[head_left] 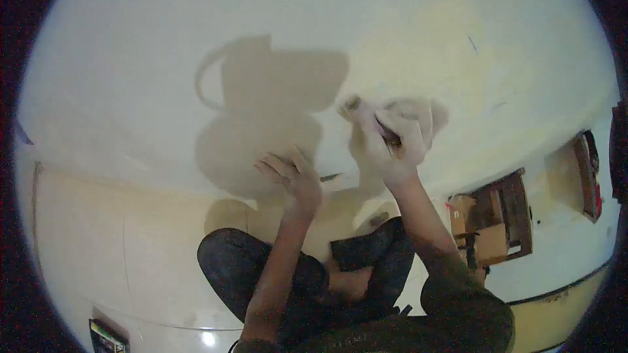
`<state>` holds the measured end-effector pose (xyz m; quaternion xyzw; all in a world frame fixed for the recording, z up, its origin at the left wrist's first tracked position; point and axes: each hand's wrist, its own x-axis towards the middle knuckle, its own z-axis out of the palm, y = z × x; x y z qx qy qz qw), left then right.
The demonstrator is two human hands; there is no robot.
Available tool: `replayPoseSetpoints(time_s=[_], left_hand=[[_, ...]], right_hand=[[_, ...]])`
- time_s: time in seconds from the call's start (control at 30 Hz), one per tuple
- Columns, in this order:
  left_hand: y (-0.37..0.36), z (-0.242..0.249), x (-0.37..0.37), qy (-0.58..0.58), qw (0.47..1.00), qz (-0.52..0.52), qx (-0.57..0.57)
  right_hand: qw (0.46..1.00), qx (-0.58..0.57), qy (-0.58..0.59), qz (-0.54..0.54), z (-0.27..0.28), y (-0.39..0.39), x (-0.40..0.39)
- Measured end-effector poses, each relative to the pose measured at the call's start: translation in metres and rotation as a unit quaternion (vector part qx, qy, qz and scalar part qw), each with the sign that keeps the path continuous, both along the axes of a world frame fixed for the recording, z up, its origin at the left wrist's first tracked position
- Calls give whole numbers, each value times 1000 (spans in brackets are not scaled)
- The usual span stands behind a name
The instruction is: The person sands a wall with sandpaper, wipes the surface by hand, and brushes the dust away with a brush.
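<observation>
My right hand (400,134) is pressed close to a pale wall (405,39), its fingers curled and its skin whitened as if with dust. A small dark reddish-brown patch shows between thumb and palm, and a blurred grey-brown spot lies at the thumb's tip; whatever the hand grips cannot be made out. Lower and to the left, my left hand (291,173) rests near or against the wall with fingers spread, holding nothing visible. Just right of it is a thin dark sliver (331,177) with a pale edge, too blurred to name.
Yellowish patches and faint blue marks show on the wall's right part. My crossed legs (248,261) are on the tiled floor (163,268). Cardboard boxes (490,242) stand by a dark wooden frame (517,202) at right. A dark box (108,336) lies at lower left.
</observation>
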<state>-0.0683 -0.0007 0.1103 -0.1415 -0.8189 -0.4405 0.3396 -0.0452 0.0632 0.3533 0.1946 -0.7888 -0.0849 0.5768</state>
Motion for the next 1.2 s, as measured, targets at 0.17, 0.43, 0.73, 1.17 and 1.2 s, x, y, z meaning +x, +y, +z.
replayPoseSetpoints(time_s=[0.17, 0.43, 0.73, 1.17, 1.2], left_hand=[[-9, 11, 15, -30, 998, -38, 30], [5, 1, -5, 67, 989, 120, -47], [-15, 18, 16, -10, 992, 45, -121], [9, 8, 3, 32, 999, 30, 10], [8, 7, 3, 34, 999, 25, 7]], right_hand=[[999, -9, -22, 35, -9, -7, -3], [999, 34, -1, 4, -37, -3, 7], [995, 6, -100, 1, -63, 19, 16], [996, 7, -88, -4, -57, 21, 9], [995, 6, -97, -21, -51, 17, 9]])
